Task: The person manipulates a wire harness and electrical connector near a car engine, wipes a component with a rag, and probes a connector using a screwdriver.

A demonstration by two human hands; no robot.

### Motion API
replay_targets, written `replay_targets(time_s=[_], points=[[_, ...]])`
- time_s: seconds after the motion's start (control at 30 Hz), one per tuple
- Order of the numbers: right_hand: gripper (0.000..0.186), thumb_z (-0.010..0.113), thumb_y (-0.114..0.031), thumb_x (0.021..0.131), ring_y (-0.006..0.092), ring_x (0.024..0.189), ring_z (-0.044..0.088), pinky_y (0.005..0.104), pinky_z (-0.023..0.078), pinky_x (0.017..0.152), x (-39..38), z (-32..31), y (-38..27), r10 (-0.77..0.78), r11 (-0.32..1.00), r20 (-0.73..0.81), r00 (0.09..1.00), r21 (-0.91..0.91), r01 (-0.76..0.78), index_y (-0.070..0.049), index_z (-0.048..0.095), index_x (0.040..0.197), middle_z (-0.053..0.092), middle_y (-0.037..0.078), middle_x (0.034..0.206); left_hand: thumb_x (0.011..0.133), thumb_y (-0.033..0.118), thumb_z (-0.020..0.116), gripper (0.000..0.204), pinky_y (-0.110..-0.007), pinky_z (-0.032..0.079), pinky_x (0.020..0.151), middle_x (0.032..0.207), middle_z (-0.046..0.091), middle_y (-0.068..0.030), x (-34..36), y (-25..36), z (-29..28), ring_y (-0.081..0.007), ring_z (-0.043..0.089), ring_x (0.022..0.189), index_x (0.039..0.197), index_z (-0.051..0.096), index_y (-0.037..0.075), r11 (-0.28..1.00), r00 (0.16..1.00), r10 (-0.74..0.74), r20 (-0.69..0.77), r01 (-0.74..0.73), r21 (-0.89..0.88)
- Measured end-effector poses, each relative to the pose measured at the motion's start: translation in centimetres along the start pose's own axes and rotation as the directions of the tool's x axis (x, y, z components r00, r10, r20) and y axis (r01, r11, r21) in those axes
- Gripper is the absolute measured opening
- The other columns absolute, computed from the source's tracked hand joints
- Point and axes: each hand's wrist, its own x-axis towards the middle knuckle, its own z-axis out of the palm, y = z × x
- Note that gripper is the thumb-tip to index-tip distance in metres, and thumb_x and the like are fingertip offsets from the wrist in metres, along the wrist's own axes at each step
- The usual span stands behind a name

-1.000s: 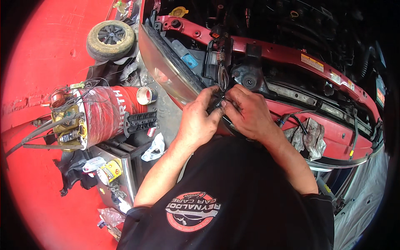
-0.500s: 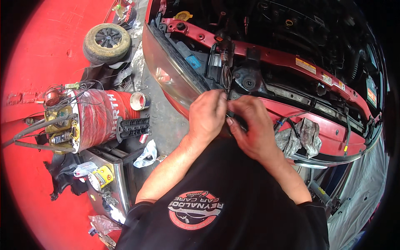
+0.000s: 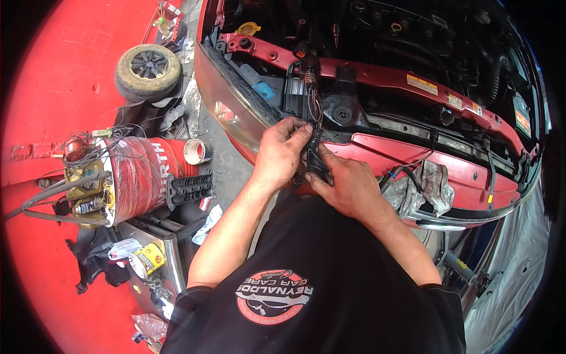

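Observation:
A dark wiring harness (image 3: 317, 109) hangs down from the front of an open car bay, its bundled wires loose at the top and black-wrapped lower down. My left hand (image 3: 281, 151) pinches the wrapped part between thumb and fingertips. To its right, my right hand (image 3: 349, 184) closes around a black piece (image 3: 316, 163) at the lower end of the harness, fingers behind and thumb below. Whether that piece is a connector or tape, I cannot make out. Both hands are close together, just in front of the headlight (image 3: 233, 97) and the red front panel (image 3: 413, 168).
A grey rag (image 3: 435, 186) and taped wires lie on the red panel at right. The red crossbar (image 3: 377, 72) spans the engine bay. To the left are a wheel (image 3: 147, 72), a plastic-wrapped red drum (image 3: 138, 171) topped with parts, and a metal cabinet (image 3: 171, 259) bearing a yellow can (image 3: 147, 258).
My hands have turned and drawn slightly apart, so the black-wrapped harness between them now shows. The left thumb has come up onto it. The whole view has shifted a little.

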Motion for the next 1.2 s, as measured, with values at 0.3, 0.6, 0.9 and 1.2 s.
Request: replay_targets(time_s=[0.3,0.6,0.9,1.2], points=[[0.033,0.063,-0.032,0.086,0.0383,0.072,0.067,0.0486,0.052,0.069,0.5,-0.4,-0.1,-0.003,0.997,-0.059,0.998,0.083,0.008,0.0,0.064,0.096,0.066,0.021,0.072,0.083,0.018,0.07,0.036,-0.041,0.051,0.075,0.084,0.066,-0.0195,-0.9,0.7,1.3,-0.0289,0.067,0.083,0.107,0.057,-0.004,0.66,0.958,0.286,0.013,-0.206,0.723],[0.027,0.057,-0.028,0.092,0.0406,0.065,0.063,0.051,0.048,0.064,0.1,0.1,1.2,-0.099,0.951,-0.175,0.98,0.272,0.145,-0.002,0.062,0.085,0.062,0.02,0.064,0.098,0.024,0.059,0.024,-0.024,0.038,0.054,0.069,0.056,-0.0016,-1.6,-0.4,3.0,-0.0071,0.049,0.062,0.095,0.062,0.0,0.969,0.951,0.235,-0.203,-0.213,0.122],[0.022,0.059,-0.023,0.091,0.0389,0.067,0.063,0.0472,0.048,0.063,0.0,0.5,1.1,-0.157,0.938,-0.227,0.961,0.271,0.217,-0.002,0.064,0.09,0.063,0.019,0.07,0.102,0.029,0.051,0.032,-0.023,0.042,0.05,0.073,0.06,-0.0018,-1.2,-2.3,1.9,-0.0069,0.052,0.058,0.093,0.063,0.0,0.886,0.982,0.025,-0.19,-0.109,-0.451],[0.022,0.07,-0.016,0.082,0.0291,0.054,0.059,0.0381,0.046,0.053,-1.1,0.8,0.8,-0.214,0.969,-0.382,0.899,0.035,0.246,0.0,0.068,0.097,0.059,0.012,0.062,0.099,0.023,0.055,0.023,-0.023,0.043,0.046,0.072,0.058,-0.0024,0.6,-1.5,-0.2,-0.0098,0.053,0.053,0.089,0.06,0.003,0.751,0.887,-0.104,0.45,0.366,-0.55]])
